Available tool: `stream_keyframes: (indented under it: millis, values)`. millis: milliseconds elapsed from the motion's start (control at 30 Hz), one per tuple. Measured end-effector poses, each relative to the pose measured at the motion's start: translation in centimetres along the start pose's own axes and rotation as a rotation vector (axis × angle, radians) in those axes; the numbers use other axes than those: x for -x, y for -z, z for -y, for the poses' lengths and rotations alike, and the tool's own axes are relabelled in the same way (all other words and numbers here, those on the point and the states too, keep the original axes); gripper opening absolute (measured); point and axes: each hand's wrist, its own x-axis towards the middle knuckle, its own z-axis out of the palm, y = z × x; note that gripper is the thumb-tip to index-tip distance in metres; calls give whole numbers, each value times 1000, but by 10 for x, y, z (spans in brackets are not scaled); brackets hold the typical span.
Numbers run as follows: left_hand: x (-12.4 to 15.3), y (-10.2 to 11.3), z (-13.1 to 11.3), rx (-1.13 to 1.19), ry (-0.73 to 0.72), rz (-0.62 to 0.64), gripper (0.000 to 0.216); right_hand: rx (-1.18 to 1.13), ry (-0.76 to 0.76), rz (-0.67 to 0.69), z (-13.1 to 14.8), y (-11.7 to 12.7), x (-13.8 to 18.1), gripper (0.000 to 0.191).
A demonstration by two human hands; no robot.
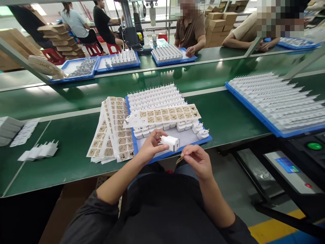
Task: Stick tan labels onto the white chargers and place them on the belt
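Observation:
My left hand grips a white charger plug just in front of my body, above the near edge of a blue tray. My right hand pinches a small tan sticker just below the plug. The tray holds rows of white chargers. A label sheet with tan stickers lies across those chargers. More label sheets are fanned out to the tray's left on the green bench.
A second blue tray of white parts sits at right. Loose chargers lie at left. Across the conveyor, other people sit by blue trays and cardboard boxes. A machine panel with a green button stands at the right.

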Motion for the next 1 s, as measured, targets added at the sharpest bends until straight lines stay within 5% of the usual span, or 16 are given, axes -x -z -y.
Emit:
stream_keyframes:
  millis: [100,200,400,567,633,767,1000]
  values:
    - [22,10,10,174,82,-62,71,-70,-16,149,3,-28,-6,8]
    - [35,17,19,170,15,-82,66,-96,-24,169,3,-44,-9,8]
    - [51,25,25,-93,-161,0,48,-133,-52,131,-2,-52,-8,7]
    - [55,13,26,-447,-295,-304,45,-70,-123,104,-4,-57,-4,5]
    - [57,10,23,-542,-342,-310,46,-56,-154,60,-6,-59,-3,6]
    - [63,13,21,-521,-346,-171,50,-70,-199,-20,-8,-60,-3,12]
    - [64,20,33,-591,-583,-313,44,-56,-157,-84,-7,-67,-9,4]
